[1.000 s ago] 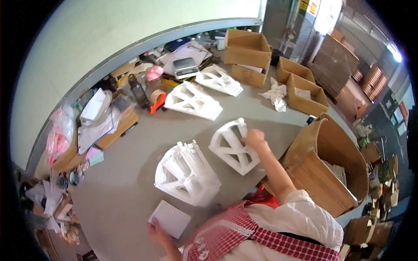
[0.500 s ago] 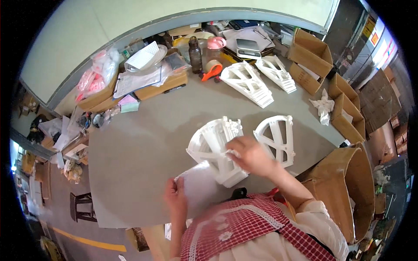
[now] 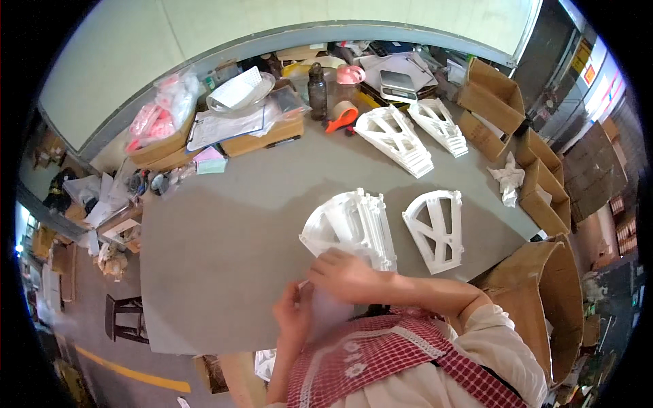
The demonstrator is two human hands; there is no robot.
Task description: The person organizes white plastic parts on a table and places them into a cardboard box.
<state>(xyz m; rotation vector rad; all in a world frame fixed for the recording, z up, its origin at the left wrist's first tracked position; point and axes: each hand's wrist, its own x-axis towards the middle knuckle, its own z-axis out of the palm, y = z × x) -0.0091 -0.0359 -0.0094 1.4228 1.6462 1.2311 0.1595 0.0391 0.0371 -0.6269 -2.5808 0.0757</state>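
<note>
My left hand (image 3: 292,311) is closed, pinching the upper left edge of a translucent whitish plastic bag (image 3: 331,316) near the front of my apron. Beside it my right hand (image 3: 343,275) has its fingers closed at the bag's top edge, close to the left fingertips; they partly hide the grip. Just beyond the hands stands a stack of white fan-shaped plastic frames (image 3: 350,221), its near end covered by my right hand. To the right, a single white plastic frame (image 3: 435,231) lies flat on the grey table (image 3: 211,265).
Farther back are two more stacks of white frames (image 3: 394,139) (image 3: 439,126). An orange tape dispenser (image 3: 342,117), a dark bottle (image 3: 317,92) and a small scale (image 3: 398,86) line the back. Cardboard boxes (image 3: 530,292) flank the right edge; a dark stool (image 3: 126,318) stands at left.
My right hand has left the stack of frames and moved left to the bag's top edge, joining my left hand. The bag is now lower and nearer to my apron.
</note>
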